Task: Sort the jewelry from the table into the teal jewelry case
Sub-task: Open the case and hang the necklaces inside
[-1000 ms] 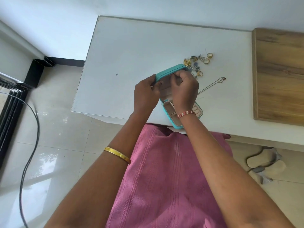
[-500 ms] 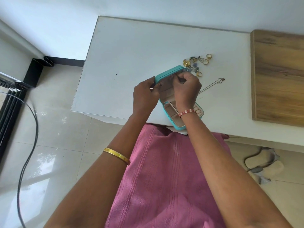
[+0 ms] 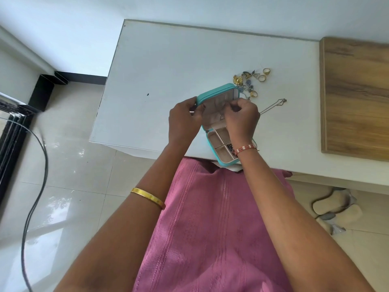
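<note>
Left hand (image 3: 185, 121) steadies the raised lid of the teal jewelry case (image 3: 219, 95) at the table's (image 3: 168, 70) near edge, grip curled round its rim. Right hand (image 3: 242, 119) works inside the lid, fingertips pinched together, on what I cannot tell. Best to brace that lid firmly. The loose jewelry pile (image 3: 250, 81) waits just beyond; the right wrist hides some tray compartments.

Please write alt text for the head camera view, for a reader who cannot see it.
Both hands work inside the raised lid of an open teal jewelry case at the white table's near edge: left hand holds the lid, right hand pinches something small. Loose rings and earrings lie beyond.
</note>
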`<state>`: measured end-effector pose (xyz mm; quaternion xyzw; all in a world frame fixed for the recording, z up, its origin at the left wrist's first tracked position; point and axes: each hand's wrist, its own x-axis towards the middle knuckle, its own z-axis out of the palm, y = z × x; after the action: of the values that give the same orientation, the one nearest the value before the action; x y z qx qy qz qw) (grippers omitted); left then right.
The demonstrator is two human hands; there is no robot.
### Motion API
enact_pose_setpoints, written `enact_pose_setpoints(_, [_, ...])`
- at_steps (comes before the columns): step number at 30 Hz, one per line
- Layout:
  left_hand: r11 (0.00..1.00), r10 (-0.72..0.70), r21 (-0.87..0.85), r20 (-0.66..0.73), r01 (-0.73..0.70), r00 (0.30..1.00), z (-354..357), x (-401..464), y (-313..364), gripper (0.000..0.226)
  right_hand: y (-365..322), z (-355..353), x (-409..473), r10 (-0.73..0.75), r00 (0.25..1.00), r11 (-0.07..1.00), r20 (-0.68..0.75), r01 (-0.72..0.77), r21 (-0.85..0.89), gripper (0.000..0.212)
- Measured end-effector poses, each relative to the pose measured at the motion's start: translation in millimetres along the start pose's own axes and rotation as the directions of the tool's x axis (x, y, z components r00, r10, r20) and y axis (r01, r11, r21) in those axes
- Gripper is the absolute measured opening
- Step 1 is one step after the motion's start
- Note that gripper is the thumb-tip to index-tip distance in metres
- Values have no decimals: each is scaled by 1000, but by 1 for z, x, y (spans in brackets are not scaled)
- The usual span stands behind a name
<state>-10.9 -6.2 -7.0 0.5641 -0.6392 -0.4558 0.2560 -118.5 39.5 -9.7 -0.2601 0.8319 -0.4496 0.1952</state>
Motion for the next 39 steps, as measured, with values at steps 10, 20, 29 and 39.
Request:
enact_pose_setpoints(10, [995,-67,-81,-47,63,997,-7,9,-7,40,2,-17,-9,273,845,913,459,-378,152,16])
enact_pose_setpoints(20, [992,-65,-115,-51,59,997,-12,12,-4,43,-7,-35,-2,274,750,798,602,-527,294,13])
enact_pose_setpoints(29, [991,-43,-128,-58,35,997,-11,13,-2,42,-7,-37,6,337,724,778,602,-575,255,16])
enact_pose_setpoints(39, [991,-34,-134,-69,25,997,-12,15,-2,42,-5,-40,6,316,713,765,626,-581,276,12])
